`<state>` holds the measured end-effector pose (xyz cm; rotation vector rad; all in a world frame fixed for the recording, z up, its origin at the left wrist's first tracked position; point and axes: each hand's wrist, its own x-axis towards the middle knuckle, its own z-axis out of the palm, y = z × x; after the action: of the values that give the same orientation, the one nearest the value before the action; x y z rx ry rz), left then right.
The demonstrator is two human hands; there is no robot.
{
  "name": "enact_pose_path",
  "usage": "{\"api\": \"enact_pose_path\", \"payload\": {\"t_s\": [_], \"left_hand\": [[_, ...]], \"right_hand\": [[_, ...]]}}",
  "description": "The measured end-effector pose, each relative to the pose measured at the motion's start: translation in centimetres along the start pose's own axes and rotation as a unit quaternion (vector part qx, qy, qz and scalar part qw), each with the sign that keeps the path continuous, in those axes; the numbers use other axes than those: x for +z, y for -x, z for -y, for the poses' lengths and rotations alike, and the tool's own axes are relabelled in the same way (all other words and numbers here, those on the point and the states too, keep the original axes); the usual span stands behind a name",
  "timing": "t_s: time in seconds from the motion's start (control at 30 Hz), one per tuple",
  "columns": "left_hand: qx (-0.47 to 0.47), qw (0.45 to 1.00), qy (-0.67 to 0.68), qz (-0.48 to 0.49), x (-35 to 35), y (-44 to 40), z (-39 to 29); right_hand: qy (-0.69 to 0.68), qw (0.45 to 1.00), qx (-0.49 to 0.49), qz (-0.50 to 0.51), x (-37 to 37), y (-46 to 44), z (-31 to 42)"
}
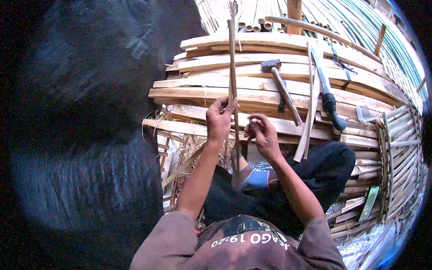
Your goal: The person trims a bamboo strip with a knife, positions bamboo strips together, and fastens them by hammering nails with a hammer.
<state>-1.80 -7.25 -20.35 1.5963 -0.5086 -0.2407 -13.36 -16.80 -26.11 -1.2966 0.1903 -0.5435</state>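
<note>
My left hand (219,118) is closed around a long, thin bamboo strip (232,63), which stands nearly upright in front of me. Its lower end reaches down past my bent leg. Just to the right, my right hand (262,133) has its fingers curled in a pinch, apart from the strip; what they hold, if anything, is too small to tell. A sledgehammer (281,85) with a wooden handle lies on the planks beyond my right hand. Beside it rest a split pale strip (310,108) and a machete (322,74) with a dark wrapped handle.
Rough wooden planks (216,84) form a stepped surface ahead. Black sheeting (90,112) covers the left side. Bamboo poles (261,20) are stacked at the back. A clear plastic container (366,113) sits at right, with a bamboo slat fence (402,148) beyond. Shavings (184,153) lie below my left arm.
</note>
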Motion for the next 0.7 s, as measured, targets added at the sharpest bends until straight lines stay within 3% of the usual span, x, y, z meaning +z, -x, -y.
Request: {"api": "enact_pose_path", "payload": {"t_s": [0.07, 0.13, 0.17, 0.2, 0.27, 0.47, 0.53, 0.6, 0.7], "left_hand": [[-0.014, 0.999, 0.044, -0.009, 1.0, 0.5, 1.3], [-0.03, 0.998, 0.055, -0.005, 2.2, 1.7, 1.4], [-0.041, 0.997, 0.065, -0.006, 2.8, 2.1, 1.4], [0.015, 0.997, 0.069, 0.007, 3.3, 2.2, 1.8], [-0.057, 0.996, 0.07, 0.009, 3.9, 3.0, 2.0], [-0.033, 0.994, 0.105, -0.006, 4.3, 3.2, 3.9], [-0.017, 0.993, 0.113, -0.007, 4.0, 3.2, 4.2], [-0.072, 0.991, 0.11, -0.008, 3.4, 3.4, 4.2], [-0.081, 0.99, 0.111, 0.012, 3.0, 4.1, 4.5]], "right_hand": [[0.032, 0.999, 0.012, -0.011, -1.0, 1.0, -0.8], [0.152, 0.986, 0.061, -0.012, -2.4, 1.4, -1.3], [0.151, 0.986, 0.063, -0.016, -2.6, 1.4, -1.6], [0.152, 0.985, 0.069, -0.036, -2.6, 1.4, -1.6], [0.15, 0.984, 0.073, -0.062, -2.4, 1.7, -1.4], [0.266, 0.962, 0.059, -0.012, -0.8, 2.8, 1.5], [0.25, 0.967, 0.014, -0.035, -1.1, 2.9, 1.2], [0.272, 0.962, 0.009, -0.027, -1.7, 2.2, 1.5], [0.218, 0.976, 0.012, 0.011, -2.5, 1.0, 2.0]]}}
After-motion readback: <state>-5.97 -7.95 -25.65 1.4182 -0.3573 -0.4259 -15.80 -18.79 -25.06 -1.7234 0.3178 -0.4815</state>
